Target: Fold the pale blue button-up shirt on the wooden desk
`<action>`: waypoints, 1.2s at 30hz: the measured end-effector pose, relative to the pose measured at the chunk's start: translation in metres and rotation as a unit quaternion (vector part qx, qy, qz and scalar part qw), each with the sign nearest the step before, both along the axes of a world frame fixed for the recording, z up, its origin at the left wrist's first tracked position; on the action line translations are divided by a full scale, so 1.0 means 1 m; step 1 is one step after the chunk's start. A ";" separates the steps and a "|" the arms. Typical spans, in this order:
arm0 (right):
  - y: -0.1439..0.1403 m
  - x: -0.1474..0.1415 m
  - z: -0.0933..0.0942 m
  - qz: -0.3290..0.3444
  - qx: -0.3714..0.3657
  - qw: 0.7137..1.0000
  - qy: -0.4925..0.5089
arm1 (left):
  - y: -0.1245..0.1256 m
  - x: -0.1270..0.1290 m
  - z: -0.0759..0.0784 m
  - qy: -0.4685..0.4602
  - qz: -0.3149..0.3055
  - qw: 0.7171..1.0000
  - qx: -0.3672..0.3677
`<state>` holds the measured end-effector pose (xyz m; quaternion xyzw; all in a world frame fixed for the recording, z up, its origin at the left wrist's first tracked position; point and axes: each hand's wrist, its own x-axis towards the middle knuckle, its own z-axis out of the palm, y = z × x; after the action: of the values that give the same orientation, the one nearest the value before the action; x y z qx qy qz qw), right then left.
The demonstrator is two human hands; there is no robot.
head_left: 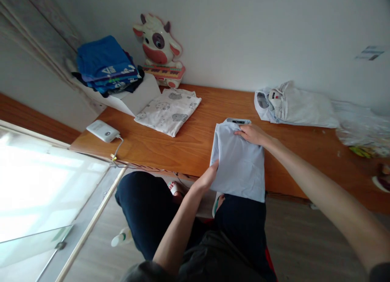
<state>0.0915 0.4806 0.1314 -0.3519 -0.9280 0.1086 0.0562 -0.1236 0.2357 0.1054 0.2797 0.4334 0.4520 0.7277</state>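
A pale blue shirt (239, 160), folded into a narrow rectangle, lies across the front edge of the wooden table (210, 111), its lower end hanging over my knee. My left hand (210, 174) grips the shirt's left edge near the table's rim. My right hand (252, 134) lies flat on the top right of the shirt, just below the collar, fingers together and pressing down.
A folded white printed cloth (169, 111) lies to the left. Behind it a stack of blue clothes (106, 66) sits on a white box beside a cow toy (160, 50). A crumpled light shirt (292, 105) lies at right. A white power bank (102, 131) rests near the left corner.
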 end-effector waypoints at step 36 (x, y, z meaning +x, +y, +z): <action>-0.021 0.080 -0.067 -0.365 -0.115 0.859 0.339 | 0.221 -0.036 -0.033 0.437 0.057 0.867 0.234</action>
<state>0.1713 0.4596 0.0644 -0.6107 -0.6376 0.2992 0.3620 -0.1601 0.4563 0.0726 0.5854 0.6039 0.4122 0.3503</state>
